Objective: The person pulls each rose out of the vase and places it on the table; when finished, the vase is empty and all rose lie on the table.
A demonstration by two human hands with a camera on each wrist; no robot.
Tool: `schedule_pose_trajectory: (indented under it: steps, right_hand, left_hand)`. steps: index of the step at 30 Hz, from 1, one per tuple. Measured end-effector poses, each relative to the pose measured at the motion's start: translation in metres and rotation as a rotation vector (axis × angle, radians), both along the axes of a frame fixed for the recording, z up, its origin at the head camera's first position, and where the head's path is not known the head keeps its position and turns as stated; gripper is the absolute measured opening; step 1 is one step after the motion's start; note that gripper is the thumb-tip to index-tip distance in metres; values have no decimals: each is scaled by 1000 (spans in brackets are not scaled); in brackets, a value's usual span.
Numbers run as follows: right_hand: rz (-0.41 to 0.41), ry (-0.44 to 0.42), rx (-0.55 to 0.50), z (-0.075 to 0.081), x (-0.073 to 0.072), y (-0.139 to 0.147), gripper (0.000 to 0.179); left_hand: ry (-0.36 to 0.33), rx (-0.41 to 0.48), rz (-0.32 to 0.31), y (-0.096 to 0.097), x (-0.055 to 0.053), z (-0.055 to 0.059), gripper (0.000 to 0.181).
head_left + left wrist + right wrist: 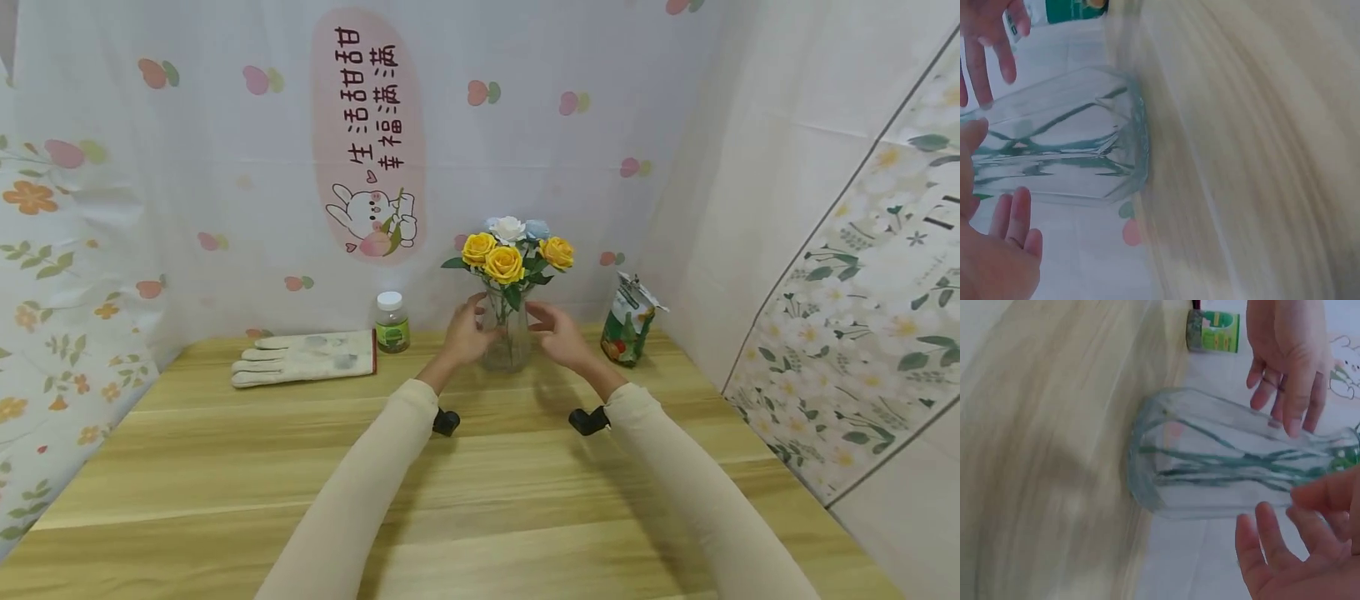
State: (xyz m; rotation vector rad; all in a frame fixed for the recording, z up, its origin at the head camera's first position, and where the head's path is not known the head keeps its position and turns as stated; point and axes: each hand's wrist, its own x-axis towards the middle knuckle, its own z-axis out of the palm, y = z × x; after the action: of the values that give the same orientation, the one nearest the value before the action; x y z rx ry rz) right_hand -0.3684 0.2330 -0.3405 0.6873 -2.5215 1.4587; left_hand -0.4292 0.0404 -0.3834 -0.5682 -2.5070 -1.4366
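Note:
A clear glass vase (pixel 506 354) stands upright near the back of the table, with green stems inside it. Yellow roses (pixel 504 264), a white rose (pixel 507 230) and pale blue blooms rise from its mouth. On the vase's left side is my left hand (pixel 467 335), its fingers loosely bent around the glass without gripping it. My right hand (pixel 558 333) is at the opposite side, thumb and fingers spread. In the right wrist view, the left fingers (pixel 1294 406) overlap the upper glass, while the right hand (pixel 1310 544) lies just beside it.
White work gloves (pixel 307 358) lie at the back left, next to a white-capped jar (pixel 392 325) with a green label. Right of the vase stands a green printed pouch (pixel 628 321). A patterned curtain (pixel 525 142) hangs behind the wooden table (pixel 480 517).

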Motion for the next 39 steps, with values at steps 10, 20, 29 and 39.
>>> schedule_pose_trajectory:
  steps: [10,20,29,39]
  right_hand:
    - [-349,137,-81,11,-20,-9,28]
    - [-535,67,-209,27,-35,-31,27]
    - [-580,16,-290,27,-40,-27,24]
    - [-595,57,-369,28,-38,-25,25]
  left_hand:
    - [-29,151,-50,-7,-14,-2,72]
    - [-69,221,-51,-6,-17,-8,76]
    - [-54,183,-13,8,-8,0,84]
    - [-49,181,20,10,-5,5,81]
